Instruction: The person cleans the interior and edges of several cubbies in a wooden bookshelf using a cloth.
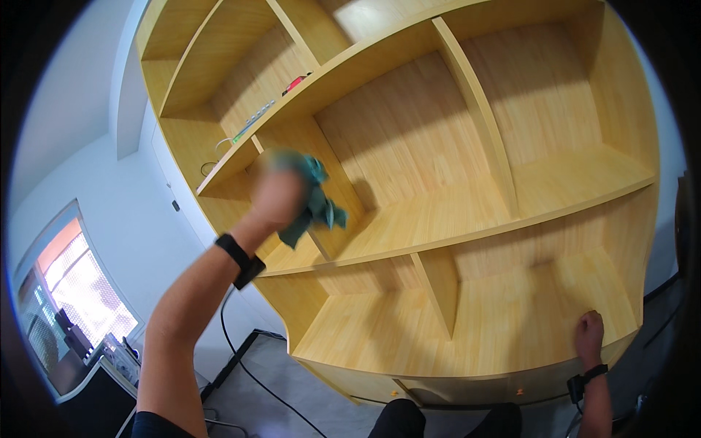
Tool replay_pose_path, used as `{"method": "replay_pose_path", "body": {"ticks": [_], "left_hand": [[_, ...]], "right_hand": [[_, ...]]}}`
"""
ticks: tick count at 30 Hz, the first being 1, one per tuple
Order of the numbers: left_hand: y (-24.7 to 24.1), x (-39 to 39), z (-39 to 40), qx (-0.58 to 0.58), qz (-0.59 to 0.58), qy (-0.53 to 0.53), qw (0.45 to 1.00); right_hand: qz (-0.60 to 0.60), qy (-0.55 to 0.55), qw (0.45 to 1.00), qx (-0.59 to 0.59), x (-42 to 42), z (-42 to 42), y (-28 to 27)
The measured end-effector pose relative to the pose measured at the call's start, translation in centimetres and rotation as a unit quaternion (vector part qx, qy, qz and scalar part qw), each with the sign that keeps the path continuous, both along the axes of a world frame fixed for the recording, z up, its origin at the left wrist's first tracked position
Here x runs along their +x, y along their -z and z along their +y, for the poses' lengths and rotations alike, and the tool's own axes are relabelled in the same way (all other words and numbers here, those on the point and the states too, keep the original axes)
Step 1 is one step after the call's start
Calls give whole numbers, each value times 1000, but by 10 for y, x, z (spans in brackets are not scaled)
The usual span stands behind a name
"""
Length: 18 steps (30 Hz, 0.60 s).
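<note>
Raised in front of the wooden shelf unit's left part, my left hand is closed on a crumpled green cloth, whose loose ends hang to the right and below. The hand is blurred, and whether the cloth touches the wood I cannot tell. My right hand is curled at the lower right, by the front edge of the lowest open shelf, with no object visible in it. Each wrist wears a black band with a small dark device.
Upright dividers split the shelves. A red item and a power strip lie on an upper-left shelf. Doors with orange knobs sit below. A black cable crosses the floor at left, near a window.
</note>
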<state>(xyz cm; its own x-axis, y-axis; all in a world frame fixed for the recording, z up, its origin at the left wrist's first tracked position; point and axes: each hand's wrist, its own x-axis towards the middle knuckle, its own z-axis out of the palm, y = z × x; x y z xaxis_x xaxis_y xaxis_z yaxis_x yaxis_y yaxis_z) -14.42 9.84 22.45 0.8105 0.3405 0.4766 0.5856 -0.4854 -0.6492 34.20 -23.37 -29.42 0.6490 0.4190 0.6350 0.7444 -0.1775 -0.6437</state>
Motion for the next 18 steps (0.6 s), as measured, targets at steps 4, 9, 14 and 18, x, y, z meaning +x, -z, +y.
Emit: {"method": "replay_pose_path", "body": {"ticks": [4,9,14,18], "left_hand": [[85,-33,-7,-20,110,57,992],[64,-47,-7,-17,81,104,991],[-50,-40,-10,225,-118,156,955],[-23,-35,12,171,-188,182,950]], "right_hand": [[-13,-3,1000,8,-1,13,1],[-13,-13,1000,13,-2,16,0],[-21,-10,999,23,-3,12,-2],[-22,-11,1000,13,2,11,3]]}}
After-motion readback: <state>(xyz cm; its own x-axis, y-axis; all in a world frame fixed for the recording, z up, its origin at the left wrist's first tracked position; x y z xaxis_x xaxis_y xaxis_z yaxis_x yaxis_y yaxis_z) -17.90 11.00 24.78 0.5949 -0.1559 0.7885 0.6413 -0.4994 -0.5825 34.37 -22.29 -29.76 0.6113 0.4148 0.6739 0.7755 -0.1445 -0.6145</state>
